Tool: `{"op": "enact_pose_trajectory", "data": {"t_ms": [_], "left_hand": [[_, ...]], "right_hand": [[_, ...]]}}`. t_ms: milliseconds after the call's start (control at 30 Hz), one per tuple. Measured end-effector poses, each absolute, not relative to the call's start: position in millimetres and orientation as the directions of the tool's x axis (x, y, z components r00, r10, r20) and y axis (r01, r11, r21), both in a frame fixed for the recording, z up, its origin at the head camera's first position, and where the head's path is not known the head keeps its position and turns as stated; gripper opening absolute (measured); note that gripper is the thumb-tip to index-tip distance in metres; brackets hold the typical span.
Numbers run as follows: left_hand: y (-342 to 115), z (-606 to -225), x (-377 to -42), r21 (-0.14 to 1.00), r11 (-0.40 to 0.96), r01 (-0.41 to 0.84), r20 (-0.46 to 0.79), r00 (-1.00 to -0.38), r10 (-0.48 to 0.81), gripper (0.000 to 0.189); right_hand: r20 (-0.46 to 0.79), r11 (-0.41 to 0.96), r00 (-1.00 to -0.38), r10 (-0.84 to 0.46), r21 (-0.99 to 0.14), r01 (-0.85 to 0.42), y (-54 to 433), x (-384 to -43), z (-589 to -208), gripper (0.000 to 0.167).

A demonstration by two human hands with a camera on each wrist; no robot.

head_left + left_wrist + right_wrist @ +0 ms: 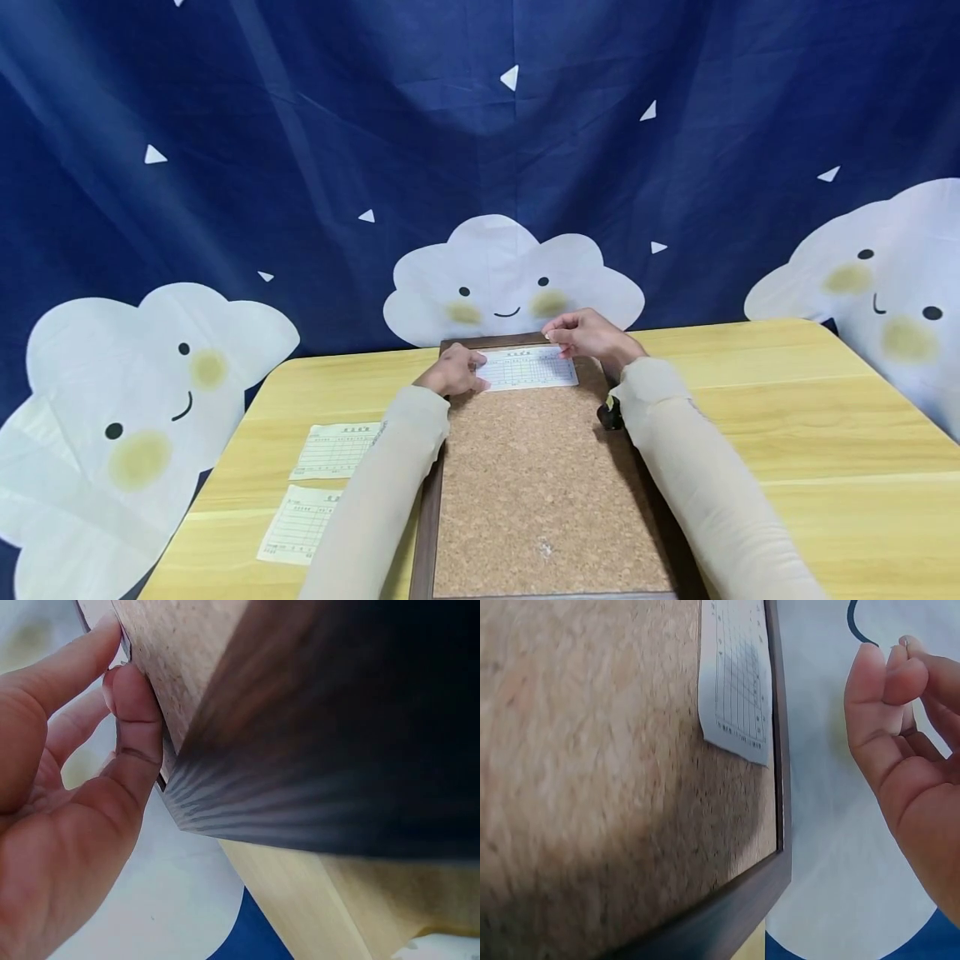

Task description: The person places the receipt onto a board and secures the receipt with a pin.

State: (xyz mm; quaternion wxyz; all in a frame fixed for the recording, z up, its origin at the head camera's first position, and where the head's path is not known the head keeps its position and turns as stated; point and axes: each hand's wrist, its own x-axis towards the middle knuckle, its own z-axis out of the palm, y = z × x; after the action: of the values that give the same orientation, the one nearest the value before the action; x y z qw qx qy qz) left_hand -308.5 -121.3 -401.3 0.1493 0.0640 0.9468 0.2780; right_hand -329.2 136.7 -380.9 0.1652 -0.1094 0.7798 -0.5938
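Observation:
A white printed paper slip (528, 369) with a ruled grid lies across the far end of a framed cork board (551, 483). At its left edge, my left hand (453, 371) rests with forefinger and thumb spread over the paper. In the left wrist view the left hand (82, 750) has its fingertips close by the board's frame. My right hand (588, 336) is raised above the slip's right end, pinching a small pin (547, 336). A thin tip of the pin (907, 646) shows between the fingers in the right wrist view; the rest is hidden.
Two pale printed slips, an upper one (333, 451) and a lower one (296, 525), lie on the wooden table (810, 417) left of the board, partly behind my left sleeve. A blue curtain (337, 125) with clouds hangs behind the table's far edge.

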Motion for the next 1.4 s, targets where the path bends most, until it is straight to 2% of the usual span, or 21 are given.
{"op": "enact_pose_trajectory", "data": {"t_ms": [1000, 1167, 1400], "left_hand": [[-121, -403, -308, 0.532, 0.847, 0.012, -0.261, -0.949, 0.178, 0.05], [-120, -404, -309, 0.534, 0.846, -0.011, -0.275, -0.948, 0.162, 0.05], [-120, -402, -310, 0.515, 0.857, 0.014, -0.263, -0.949, 0.173, 0.049]], "right_hand": [[-0.18, 0.33, -0.917, -0.356, -0.942, 0.057, 112, -337, -389, 0.022], [-0.194, 0.306, -0.915, -0.353, -0.948, 0.083, 108, -340, -393, 0.027], [-0.209, 0.346, -0.918, -0.337, -0.934, 0.085, 104, -344, -395, 0.03]]}}
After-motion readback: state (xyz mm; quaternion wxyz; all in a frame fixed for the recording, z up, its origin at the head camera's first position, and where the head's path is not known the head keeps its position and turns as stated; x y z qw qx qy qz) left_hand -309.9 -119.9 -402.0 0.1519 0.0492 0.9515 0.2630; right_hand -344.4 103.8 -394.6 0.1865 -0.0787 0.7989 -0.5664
